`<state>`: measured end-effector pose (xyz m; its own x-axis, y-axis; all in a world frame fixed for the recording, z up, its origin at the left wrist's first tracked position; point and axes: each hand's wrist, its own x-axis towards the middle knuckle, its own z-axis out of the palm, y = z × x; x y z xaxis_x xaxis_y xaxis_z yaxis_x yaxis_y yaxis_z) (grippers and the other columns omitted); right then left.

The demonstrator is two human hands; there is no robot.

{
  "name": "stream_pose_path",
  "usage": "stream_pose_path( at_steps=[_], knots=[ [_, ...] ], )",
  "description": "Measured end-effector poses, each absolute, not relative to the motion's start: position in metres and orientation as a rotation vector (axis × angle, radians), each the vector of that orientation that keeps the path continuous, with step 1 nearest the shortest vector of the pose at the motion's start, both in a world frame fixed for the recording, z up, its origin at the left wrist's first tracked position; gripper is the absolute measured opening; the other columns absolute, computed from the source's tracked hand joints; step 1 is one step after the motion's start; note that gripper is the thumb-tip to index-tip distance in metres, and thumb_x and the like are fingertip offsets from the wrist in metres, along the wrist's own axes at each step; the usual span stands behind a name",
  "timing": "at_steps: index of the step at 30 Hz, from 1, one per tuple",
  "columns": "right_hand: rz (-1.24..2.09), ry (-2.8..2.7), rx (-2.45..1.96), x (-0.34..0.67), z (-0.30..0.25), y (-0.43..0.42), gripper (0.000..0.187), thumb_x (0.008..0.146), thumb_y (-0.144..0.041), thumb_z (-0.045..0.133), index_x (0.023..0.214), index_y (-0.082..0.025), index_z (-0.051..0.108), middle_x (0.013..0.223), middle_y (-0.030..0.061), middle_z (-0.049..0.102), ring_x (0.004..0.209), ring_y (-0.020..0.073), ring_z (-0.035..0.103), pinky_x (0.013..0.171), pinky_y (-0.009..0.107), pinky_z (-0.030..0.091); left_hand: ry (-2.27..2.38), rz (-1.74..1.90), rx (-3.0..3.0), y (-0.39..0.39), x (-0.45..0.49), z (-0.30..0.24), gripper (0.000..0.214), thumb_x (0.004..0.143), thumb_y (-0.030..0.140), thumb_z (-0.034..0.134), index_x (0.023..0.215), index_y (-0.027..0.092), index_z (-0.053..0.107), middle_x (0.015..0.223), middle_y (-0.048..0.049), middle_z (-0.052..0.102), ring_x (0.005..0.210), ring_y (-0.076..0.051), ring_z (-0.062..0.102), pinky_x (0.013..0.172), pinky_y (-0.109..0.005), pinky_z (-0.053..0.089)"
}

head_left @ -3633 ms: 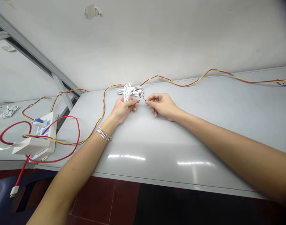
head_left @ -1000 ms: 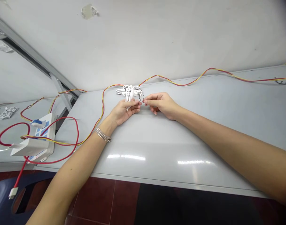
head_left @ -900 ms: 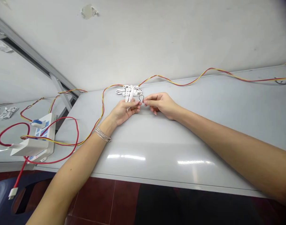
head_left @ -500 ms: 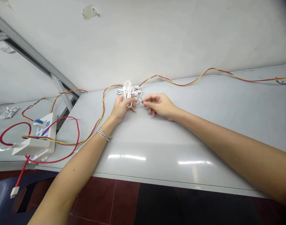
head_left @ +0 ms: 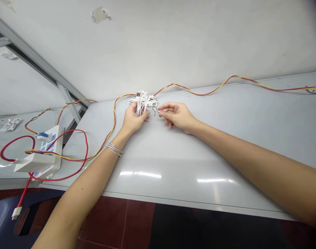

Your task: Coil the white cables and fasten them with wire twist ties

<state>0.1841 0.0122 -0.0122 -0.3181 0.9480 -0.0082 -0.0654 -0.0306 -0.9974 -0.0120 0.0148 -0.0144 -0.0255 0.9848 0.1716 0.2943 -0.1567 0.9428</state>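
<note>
My left hand (head_left: 134,116) is wrapped around the lower part of a bundle of looped white cables (head_left: 143,102), holding it up off the table top. A thin black wire (head_left: 154,111) curls out of the bundle's right side. My right hand (head_left: 175,116) rests just to the right of that wire, with its fingertips close to it and slightly apart. It holds nothing that I can make out. A silver chain bracelet (head_left: 114,149) circles my left wrist.
A twisted red-and-yellow wire (head_left: 199,91) runs along the back of the pale grey table (head_left: 173,162). At left stands a white socket board (head_left: 41,155) with a plug, looped red cable (head_left: 77,162) and a white connector (head_left: 16,212). Red floor tiles lie below.
My left hand has risen higher around the white bundle. The black wire loop no longer sits between my fingertips, and my right hand has drawn slightly to the right.
</note>
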Motion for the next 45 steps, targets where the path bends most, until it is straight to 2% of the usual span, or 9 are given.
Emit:
stream_pose_path(
  at_steps=[4, 8, 14, 17, 22, 29, 38, 43, 45],
  knots=[
    [1.511, -1.340, -0.926, 0.187, -0.012, 0.013, 0.027, 0.074, -0.022, 0.078, 0.098, -0.017, 0.066, 0.081, -0.0006, 0.066, 0.049, 0.0056, 0.052, 0.037, 0.018, 0.044, 1.412, 1.159, 1.643, 0.013, -0.012, -0.015, 0.027, 0.072, 0.030, 0.078, 0.086, 0.018, 0.058, 0.076, -0.0010, 0.062, 0.067, -0.014, 0.058, 0.065, -0.028, 0.048],
    [1.528, -1.298, -0.902, 0.188, -0.010, 0.012, 0.035, 0.067, -0.030, 0.084, 0.093, -0.017, 0.065, 0.086, 0.0002, 0.069, 0.048, 0.0046, 0.050, 0.039, 0.019, 0.042, 1.465, 1.058, 1.765, 0.011, -0.012, -0.012, 0.021, 0.080, 0.036, 0.070, 0.081, 0.017, 0.059, 0.074, -0.0018, 0.061, 0.065, -0.013, 0.053, 0.066, -0.028, 0.043],
    [1.563, -1.241, -0.901, 0.189, -0.007, 0.011, 0.035, 0.066, -0.030, 0.085, 0.089, -0.017, 0.063, 0.075, -0.0028, 0.065, 0.048, 0.0051, 0.049, 0.041, 0.019, 0.040, 1.592, 0.894, 2.114, 0.006, -0.012, -0.006, 0.013, 0.090, 0.030, 0.057, 0.085, 0.019, 0.060, 0.069, -0.0023, 0.053, 0.064, -0.018, 0.047, 0.072, -0.032, 0.036],
    [1.608, -1.092, -0.905, 0.192, -0.007, 0.016, 0.032, 0.068, -0.025, 0.083, 0.091, -0.019, 0.061, 0.078, -0.0032, 0.067, 0.047, 0.0042, 0.048, 0.043, 0.019, 0.041, 1.647, 0.699, 2.224, 0.005, -0.014, -0.008, 0.012, 0.092, 0.030, 0.053, 0.086, 0.020, 0.057, 0.066, -0.0031, 0.051, 0.061, -0.020, 0.047, 0.072, -0.035, 0.036],
    [1.605, -1.074, -0.915, 0.192, -0.009, 0.018, 0.025, 0.072, -0.018, 0.078, 0.092, -0.019, 0.063, 0.078, -0.0031, 0.065, 0.046, 0.0048, 0.048, 0.043, 0.021, 0.043, 1.515, 0.533, 2.462, 0.004, -0.013, -0.009, 0.009, 0.090, 0.024, 0.048, 0.089, 0.019, 0.055, 0.087, -0.0105, 0.062, 0.077, -0.026, 0.055, 0.074, -0.037, 0.040],
    [1.490, -1.191, -0.985, 0.186, -0.009, 0.013, 0.022, 0.072, -0.019, 0.079, 0.090, -0.016, 0.066, 0.073, -0.0018, 0.063, 0.044, 0.0050, 0.046, 0.037, 0.021, 0.040, 1.312, 0.592, 2.474, 0.001, -0.015, -0.002, 0.018, 0.084, 0.026, 0.059, 0.098, 0.019, 0.067, 0.093, -0.0074, 0.068, 0.085, -0.023, 0.060, 0.078, -0.034, 0.044],
    [1.379, -1.340, -1.059, 0.183, -0.009, 0.008, 0.013, 0.077, -0.021, 0.075, 0.088, -0.017, 0.069, 0.058, -0.0038, 0.057, 0.041, 0.0073, 0.046, 0.037, 0.022, 0.041, 1.401, 0.727, 2.277, 0.006, -0.018, -0.008, 0.023, 0.082, 0.034, 0.068, 0.099, 0.021, 0.073, 0.098, -0.0082, 0.071, 0.091, -0.025, 0.061, 0.087, -0.037, 0.044],
    [1.299, -1.309, -1.114, 0.182, -0.013, 0.008, 0.011, 0.079, -0.023, 0.070, 0.087, -0.018, 0.067, 0.061, -0.0027, 0.060, 0.041, 0.0091, 0.047, 0.038, 0.025, 0.042, 1.445, 0.798, 2.265, 0.008, -0.020, -0.011, 0.038, 0.080, 0.046, 0.073, 0.107, 0.019, 0.071, 0.107, -0.0108, 0.067, 0.101, -0.027, 0.059, 0.094, -0.040, 0.043],
    [1.144, -1.354, -1.179, 0.182, -0.016, 0.009, 0.012, 0.080, -0.024, 0.068, 0.089, -0.018, 0.068, 0.069, -0.0002, 0.065, 0.044, 0.0102, 0.051, 0.044, 0.026, 0.045, 1.465, 0.905, 2.249, 0.011, -0.023, -0.011, 0.043, 0.080, 0.046, 0.072, 0.112, 0.019, 0.070, 0.112, -0.0112, 0.065, 0.108, -0.028, 0.056, 0.100, -0.041, 0.042]
  ],
)
